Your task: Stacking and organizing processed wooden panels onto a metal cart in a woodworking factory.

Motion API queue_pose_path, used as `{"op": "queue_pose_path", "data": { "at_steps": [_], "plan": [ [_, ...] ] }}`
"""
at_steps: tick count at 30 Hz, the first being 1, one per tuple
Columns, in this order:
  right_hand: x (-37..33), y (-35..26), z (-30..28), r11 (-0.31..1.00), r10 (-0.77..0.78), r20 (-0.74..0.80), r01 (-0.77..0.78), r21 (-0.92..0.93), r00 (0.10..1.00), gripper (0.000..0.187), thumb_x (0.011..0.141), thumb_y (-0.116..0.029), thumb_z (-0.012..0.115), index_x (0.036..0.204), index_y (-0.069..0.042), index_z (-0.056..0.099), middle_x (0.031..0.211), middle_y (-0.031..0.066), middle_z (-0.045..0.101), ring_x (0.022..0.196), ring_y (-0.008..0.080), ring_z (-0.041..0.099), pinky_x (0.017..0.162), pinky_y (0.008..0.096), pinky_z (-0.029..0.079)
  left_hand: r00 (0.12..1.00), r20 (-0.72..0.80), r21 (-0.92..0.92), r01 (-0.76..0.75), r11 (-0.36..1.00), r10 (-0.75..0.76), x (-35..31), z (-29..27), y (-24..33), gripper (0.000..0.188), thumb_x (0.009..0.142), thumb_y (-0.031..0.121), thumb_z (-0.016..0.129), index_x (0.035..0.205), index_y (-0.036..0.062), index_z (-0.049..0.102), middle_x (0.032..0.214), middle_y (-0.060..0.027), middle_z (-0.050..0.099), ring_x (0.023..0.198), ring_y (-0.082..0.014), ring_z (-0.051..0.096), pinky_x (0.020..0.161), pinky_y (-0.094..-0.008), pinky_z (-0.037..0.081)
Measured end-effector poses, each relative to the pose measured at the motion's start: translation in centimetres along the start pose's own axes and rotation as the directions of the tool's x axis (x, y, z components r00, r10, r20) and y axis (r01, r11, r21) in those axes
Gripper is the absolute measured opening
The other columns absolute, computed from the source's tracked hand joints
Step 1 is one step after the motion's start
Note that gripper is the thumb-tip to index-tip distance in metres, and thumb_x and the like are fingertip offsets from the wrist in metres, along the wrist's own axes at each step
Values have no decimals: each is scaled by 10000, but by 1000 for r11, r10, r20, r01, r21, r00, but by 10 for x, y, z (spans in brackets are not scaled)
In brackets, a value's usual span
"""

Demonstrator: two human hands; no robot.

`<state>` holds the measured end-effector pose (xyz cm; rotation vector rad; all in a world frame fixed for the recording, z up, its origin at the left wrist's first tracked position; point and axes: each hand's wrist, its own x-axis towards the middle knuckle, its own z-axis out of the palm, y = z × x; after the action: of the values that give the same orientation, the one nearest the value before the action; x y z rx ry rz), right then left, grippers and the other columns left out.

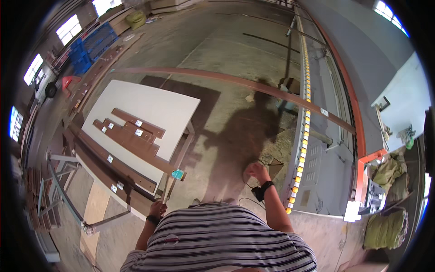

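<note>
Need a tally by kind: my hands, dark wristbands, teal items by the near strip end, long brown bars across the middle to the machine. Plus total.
Hands: 2 (left hand, right hand)
Dark wristbands: 2
Teal item: 1
Long brown bar: 1
Total: 6

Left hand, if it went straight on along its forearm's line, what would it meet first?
The left hand would probably meet the pale wooden strip just ahead first; depth is unclear, so it may already touch it.

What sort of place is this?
Likely a factory workshop, perhaps for panels or trim: a long grey machine on the right, brown strips laid on a white board, bare concrete-looking floor.
</note>
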<state>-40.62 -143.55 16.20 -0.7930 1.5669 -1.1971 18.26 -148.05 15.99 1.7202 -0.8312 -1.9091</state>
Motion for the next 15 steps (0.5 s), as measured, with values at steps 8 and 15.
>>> {"op": "queue_pose_path", "data": {
  "at_steps": [8, 15],
  "plan": [
    [83, -107, -69, 718, -614, -306, 354, -599, 727, 246, 802, -155, 570, 1004, -18, 534, 978, 179, 562, 927, 340, 527, 808, 415, 429, 983, -155, -85, 87, 993, -99, -8, 9, 2, 296, 857, 306, 548, 1068, 104, 498, 894, -65, 619, 754, -165, 607, 642, -304, 474],
    [124, -187, -87, 226, -639, -236, -114, -967, 732, 692, 731, -273, 618, 1327, -96, 313, 1320, 109, 387, 1230, 301, 347, 1041, 483, 213, 976, -214, -132, 21, 991, -49, -37, 18, 22, 290, 861, 319, 542, 1039, 92, 508, 942, -60, 615, 816, -156, 602, 691, -305, 474]
  ]
}}
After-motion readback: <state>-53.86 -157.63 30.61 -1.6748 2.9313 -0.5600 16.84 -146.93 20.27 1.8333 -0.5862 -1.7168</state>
